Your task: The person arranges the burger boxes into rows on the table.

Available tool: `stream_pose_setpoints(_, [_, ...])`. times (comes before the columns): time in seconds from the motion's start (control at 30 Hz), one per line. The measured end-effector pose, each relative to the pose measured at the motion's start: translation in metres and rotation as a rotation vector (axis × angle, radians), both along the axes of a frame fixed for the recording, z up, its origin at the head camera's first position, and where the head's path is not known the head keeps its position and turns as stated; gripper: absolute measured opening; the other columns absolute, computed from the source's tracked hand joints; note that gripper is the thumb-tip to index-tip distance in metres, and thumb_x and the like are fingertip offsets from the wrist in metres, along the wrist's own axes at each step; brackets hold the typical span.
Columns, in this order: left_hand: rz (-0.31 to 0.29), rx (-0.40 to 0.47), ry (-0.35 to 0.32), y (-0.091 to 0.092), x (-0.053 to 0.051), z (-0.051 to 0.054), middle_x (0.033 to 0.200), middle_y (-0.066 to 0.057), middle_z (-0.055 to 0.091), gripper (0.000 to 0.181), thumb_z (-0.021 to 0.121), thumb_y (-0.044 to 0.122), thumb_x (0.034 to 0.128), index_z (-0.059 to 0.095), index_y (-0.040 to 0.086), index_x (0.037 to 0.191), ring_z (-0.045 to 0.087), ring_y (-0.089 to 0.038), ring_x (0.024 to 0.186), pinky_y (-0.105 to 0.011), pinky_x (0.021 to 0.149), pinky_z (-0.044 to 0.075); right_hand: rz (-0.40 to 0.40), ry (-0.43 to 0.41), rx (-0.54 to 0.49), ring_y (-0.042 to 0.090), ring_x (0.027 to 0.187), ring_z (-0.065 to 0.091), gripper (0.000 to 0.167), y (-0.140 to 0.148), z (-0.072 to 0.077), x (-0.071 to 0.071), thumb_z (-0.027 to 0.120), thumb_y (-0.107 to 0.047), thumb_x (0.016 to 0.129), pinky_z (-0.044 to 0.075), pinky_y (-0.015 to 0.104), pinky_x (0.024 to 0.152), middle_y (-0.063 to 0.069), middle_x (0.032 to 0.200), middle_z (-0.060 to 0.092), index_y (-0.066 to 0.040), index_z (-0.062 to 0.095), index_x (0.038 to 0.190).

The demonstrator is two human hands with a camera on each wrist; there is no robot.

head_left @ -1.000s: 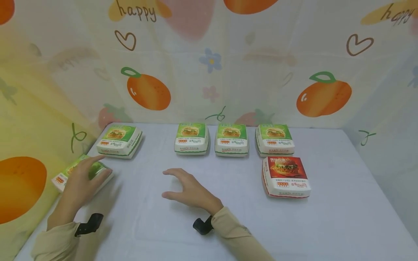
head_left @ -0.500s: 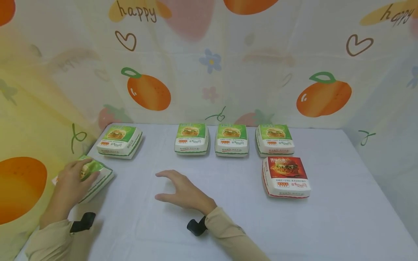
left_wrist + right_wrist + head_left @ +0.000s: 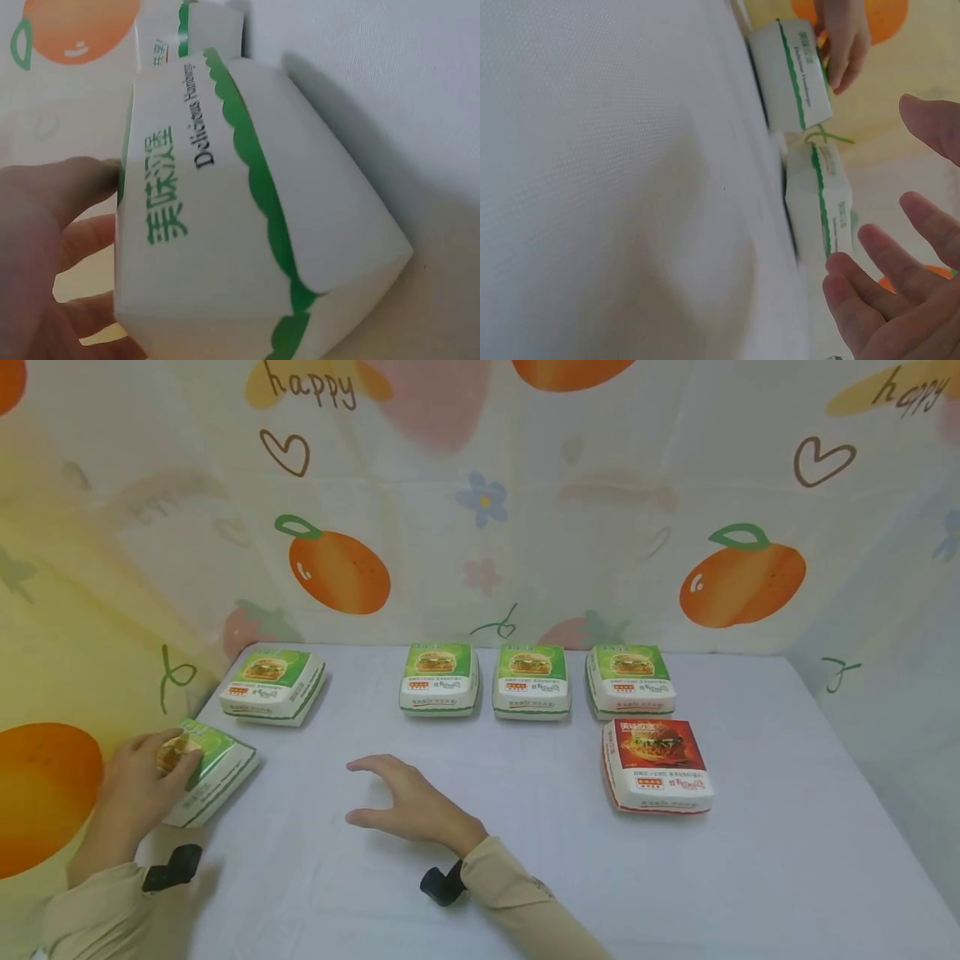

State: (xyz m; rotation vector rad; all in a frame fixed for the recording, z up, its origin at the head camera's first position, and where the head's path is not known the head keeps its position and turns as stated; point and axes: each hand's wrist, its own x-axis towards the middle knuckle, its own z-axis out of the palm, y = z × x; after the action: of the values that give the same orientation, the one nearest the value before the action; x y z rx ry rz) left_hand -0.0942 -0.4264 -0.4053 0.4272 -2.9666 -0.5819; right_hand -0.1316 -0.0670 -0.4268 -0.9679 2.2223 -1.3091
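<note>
A green-and-white burger box (image 3: 217, 774) lies turned at an angle at the table's left edge. Over its lid is my left hand (image 3: 142, 785), with the thumb at the lid's near edge and the fingers spread loosely across the top. The left wrist view brings the box's side (image 3: 202, 195) close, with green lettering; whether every fingertip touches it is hidden. My right hand (image 3: 420, 803) hovers above the white table at centre-left, holding nothing, thumb and fingers apart. Its spread fingers also show in the right wrist view.
Behind the angled box sits another green burger box (image 3: 273, 685). Along the back stand more green boxes, at left (image 3: 438, 681), middle (image 3: 531, 683) and right (image 3: 630, 682). In front of the right one lies a red burger box (image 3: 657, 768). A printed curtain (image 3: 480, 543) borders the table.
My left hand has come down onto the angled box and shifted left over its lid. My right hand has drifted slightly left and stays apart from everything. The boxes keep their places.
</note>
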Motion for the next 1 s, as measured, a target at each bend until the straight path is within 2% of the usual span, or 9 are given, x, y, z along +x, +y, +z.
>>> stream_pose_setpoints(0.17, [0.021,-0.006,-0.078,-0.003,0.002,0.004,0.135,-0.045,0.029,0.073,0.049,0.047,0.1005,0.034,-0.007,0.146,0.03,-0.06,0.115,-0.077,0.09,0.033,0.012,0.007,-0.011,0.01,0.142,0.04,0.058,-0.006,-0.002,0.002,0.068,-0.036,0.094,0.035,0.027,0.118,-0.005,0.151,0.046,-0.021,0.047,0.146])
stream_pose_setpoints(0.37, [-0.036,-0.025,-0.093,0.001,0.003,0.004,0.131,-0.047,0.036,0.075,0.049,0.051,0.1,0.036,-0.009,0.143,0.033,-0.061,0.112,-0.074,0.089,0.031,0.026,0.027,-0.004,0.008,0.142,0.04,0.058,-0.014,-0.006,0.005,0.068,-0.036,0.094,0.034,0.025,0.117,-0.005,0.151,0.046,-0.02,0.047,0.145])
stream_pose_setpoints(0.6, [-0.105,0.025,-0.045,0.012,0.005,0.001,0.125,-0.047,0.04,0.065,0.051,0.043,0.1016,0.042,-0.011,0.137,0.036,-0.059,0.107,-0.072,0.083,0.035,0.053,0.053,0.017,0.007,0.142,0.039,0.057,-0.023,-0.008,0.008,0.068,-0.036,0.094,0.035,0.024,0.117,-0.005,0.152,0.045,-0.02,0.047,0.145])
stream_pose_setpoints(0.87, [-0.228,0.041,0.081,0.023,0.011,0.001,0.119,-0.042,0.054,0.047,0.06,0.026,0.0988,0.054,-0.01,0.129,0.052,-0.053,0.102,-0.065,0.079,0.046,0.07,0.064,0.042,0.007,0.143,0.038,0.058,-0.032,-0.011,0.015,0.066,-0.039,0.094,0.034,0.024,0.117,-0.006,0.153,0.043,-0.021,0.046,0.146])
stream_pose_setpoints(1.0, [-0.27,0.075,0.073,0.029,0.012,0.004,0.119,-0.039,0.057,0.045,0.061,0.022,0.0982,0.056,-0.01,0.128,0.056,-0.051,0.098,-0.059,0.075,0.051,0.078,0.069,0.054,0.007,0.142,0.039,0.059,-0.034,-0.013,0.016,0.066,-0.04,0.094,0.035,0.024,0.117,-0.006,0.153,0.043,-0.021,0.046,0.146])
